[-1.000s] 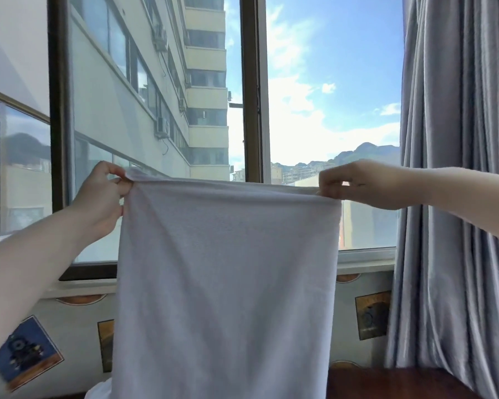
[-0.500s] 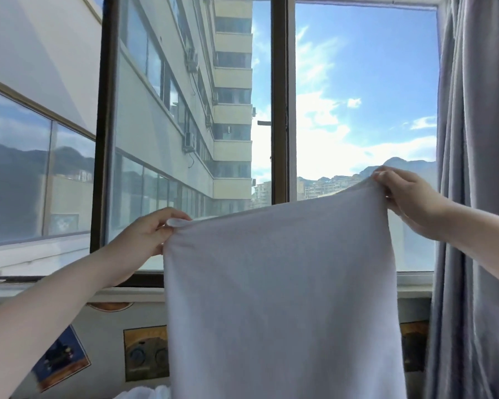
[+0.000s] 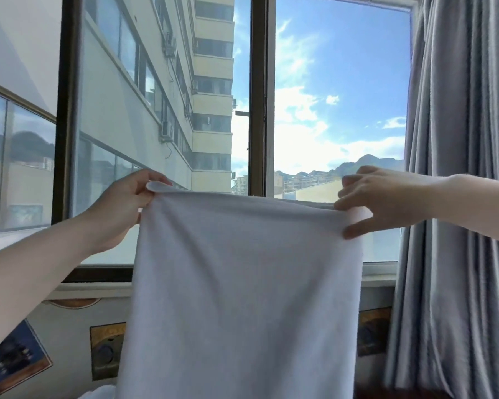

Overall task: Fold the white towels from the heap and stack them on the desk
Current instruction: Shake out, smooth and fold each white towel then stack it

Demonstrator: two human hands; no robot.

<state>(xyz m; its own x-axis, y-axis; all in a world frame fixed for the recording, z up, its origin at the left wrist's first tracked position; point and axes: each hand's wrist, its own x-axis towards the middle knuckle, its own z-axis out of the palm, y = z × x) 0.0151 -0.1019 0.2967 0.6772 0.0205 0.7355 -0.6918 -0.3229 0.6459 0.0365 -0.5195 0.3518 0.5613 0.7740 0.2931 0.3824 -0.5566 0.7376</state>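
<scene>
A white towel [image 3: 242, 289] held up by its top corners in front of the window [image 3: 258, 110].

The towel hangs flat in the air, its top edge sagging slightly between the hands and its lower part running out of the bottom of the view. The left hand [image 3: 121, 208] pinches the upper left corner between curled fingers and thumb. The right hand [image 3: 383, 198] grips the upper right corner, thumb under the cloth edge and fingers over it. A grey curtain [image 3: 455, 197] hangs at the right. At the bottom left, a bit of white, possibly the heap [image 3: 100, 394], is too cropped to tell.
</scene>
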